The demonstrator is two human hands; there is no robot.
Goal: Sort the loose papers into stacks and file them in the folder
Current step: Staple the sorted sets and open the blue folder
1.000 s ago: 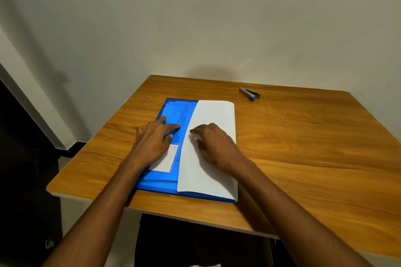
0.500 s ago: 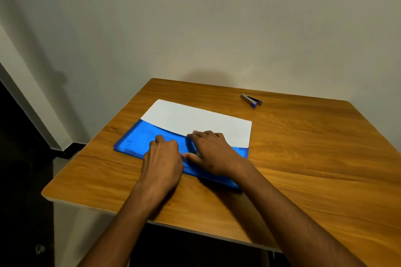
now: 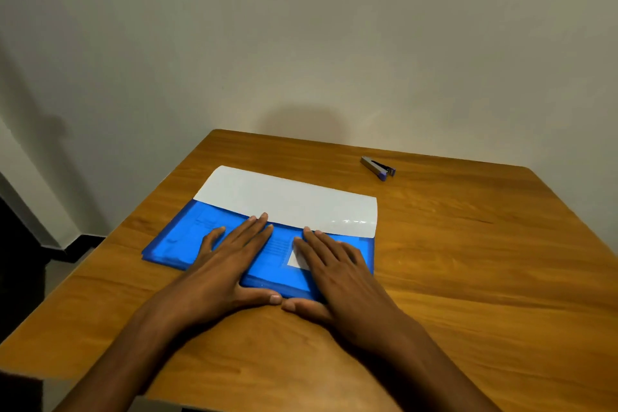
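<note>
We press both hands flat on the blue folder (image 3: 187,241), which lies near the bench's (image 3: 468,278) front-left edge — left hand (image 3: 224,264) and right hand (image 3: 337,274), fingers straight, thumbs nearly meeting on the wood. This likely pins it while the white papers (image 3: 284,201) jut out beyond its far edge — filing looks unfinished. A stapler (image 3: 378,168) sits well apart.

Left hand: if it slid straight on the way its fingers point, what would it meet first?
The left hand lies flat on the blue folder, its fingers pointing away toward the wall. Its fingertips would first meet the white flap just ahead.
</note>
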